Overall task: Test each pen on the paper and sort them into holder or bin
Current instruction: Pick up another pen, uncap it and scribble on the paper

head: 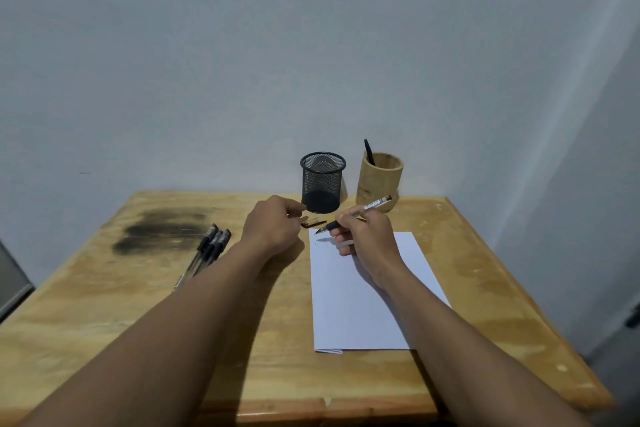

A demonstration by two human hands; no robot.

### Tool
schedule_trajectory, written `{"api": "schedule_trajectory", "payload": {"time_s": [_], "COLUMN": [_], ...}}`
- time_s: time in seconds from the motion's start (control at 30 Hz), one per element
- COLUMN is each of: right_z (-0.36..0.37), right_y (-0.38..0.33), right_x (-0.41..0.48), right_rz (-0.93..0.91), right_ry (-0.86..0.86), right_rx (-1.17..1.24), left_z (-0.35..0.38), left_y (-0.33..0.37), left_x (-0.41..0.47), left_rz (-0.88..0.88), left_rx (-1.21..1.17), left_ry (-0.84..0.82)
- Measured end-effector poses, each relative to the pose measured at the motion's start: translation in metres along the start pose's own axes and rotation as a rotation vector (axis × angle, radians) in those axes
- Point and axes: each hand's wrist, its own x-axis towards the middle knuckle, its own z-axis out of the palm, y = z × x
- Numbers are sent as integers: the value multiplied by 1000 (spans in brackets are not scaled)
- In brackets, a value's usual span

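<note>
My right hand (367, 239) grips an uncapped clear pen (360, 210) with a black grip. Its tip hovers just above the top left corner of the white paper (363, 305). The pen's cap (313, 222) lies on the table just beyond that corner. Beside the cap rests my left hand (273, 227), fingers loosely curled, with nothing visible in it. Three capped pens (211, 250) lie together to the left of my left forearm. At the back stand a black mesh cup (322, 180) and a wooden holder (379, 180) with one black pen (369, 151) in it.
The wooden table (138, 315) has a dark scorch-like stain (162, 229) at the back left. A pale wall rises right behind the two containers. A grey object (10, 284) shows at the left edge, beyond the table.
</note>
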Motion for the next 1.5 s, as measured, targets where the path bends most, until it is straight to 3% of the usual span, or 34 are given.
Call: {"api": "schedule_trajectory", "payload": {"time_s": [0.13,0.23,0.33,0.77,0.97,1.13,1.5], "right_z": [3,5,3,-1,-1,-2,-3], "right_y": [-2,-2,1,16,18,20,17], "right_x": [-2,-4,-9,-16,-15,-14,-16], "right_rz": [-42,-61,-93,-159,-190,-154,-135], "right_ry": [22,37,31,4,83,34,92], "right_rx": [-33,-60,-152,-525,-553,-565,-572], "left_z": [-6,-8,-6,6,9,10,10], "left_y": [-3,-3,-5,-13,-17,-17,-19], "left_x": [-35,-58,-72,-82,-80,-80,-80], "left_rz": [125,243,215,252,239,228,232], "left_rx": [103,262,291,329,366,370,363], "left_ry": [21,-54,-154,-133,-149,-145,-139]}}
